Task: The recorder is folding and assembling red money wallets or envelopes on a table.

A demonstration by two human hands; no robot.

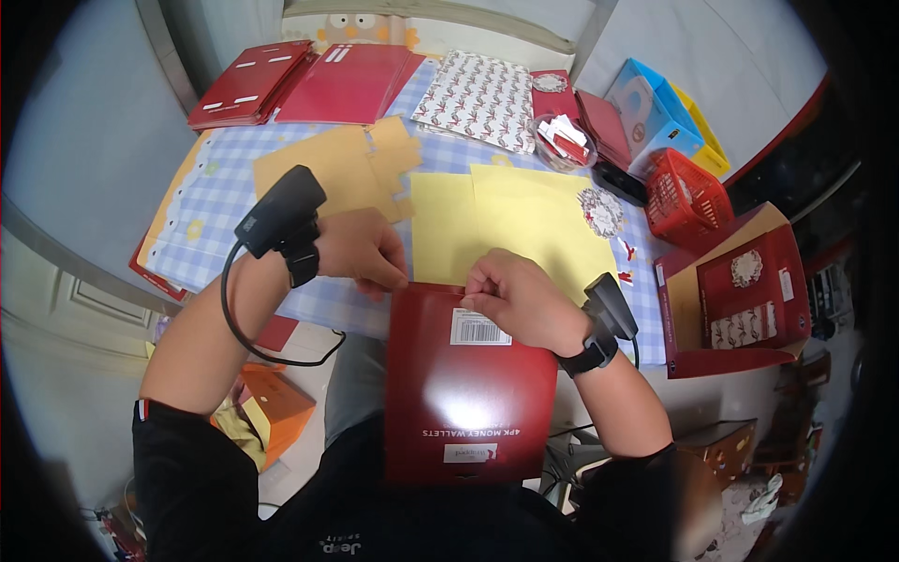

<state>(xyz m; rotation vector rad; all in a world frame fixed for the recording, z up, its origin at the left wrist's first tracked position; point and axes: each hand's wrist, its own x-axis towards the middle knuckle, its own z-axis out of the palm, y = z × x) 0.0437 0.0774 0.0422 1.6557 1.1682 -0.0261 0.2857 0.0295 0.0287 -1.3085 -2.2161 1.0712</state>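
A glossy red card package [470, 393] with a barcode label and printed writing hangs off the table's near edge towards my lap. At its upper left corner, my left hand [369, 249] pinches the edge between thumb and fingertips. My right hand [516, 298] has its curled fingers on the same top edge, just above the barcode. Yellow paper sheets [537, 211] lie right beyond the hands, with a round wreath-patterned cutout [600, 211] on their right part. Brown kraft envelopes [330, 168] are fanned out past my left hand. Both wrists carry strapped black devices.
Along the back lie red folder stacks [253, 81], a red sheet pile [344, 84] and patterned white sheets [477, 98]. At right are a round tub of labels [564, 144], a red plastic basket [685, 193], a blue box [653, 105] and an open red carton [730, 295] at the edge.
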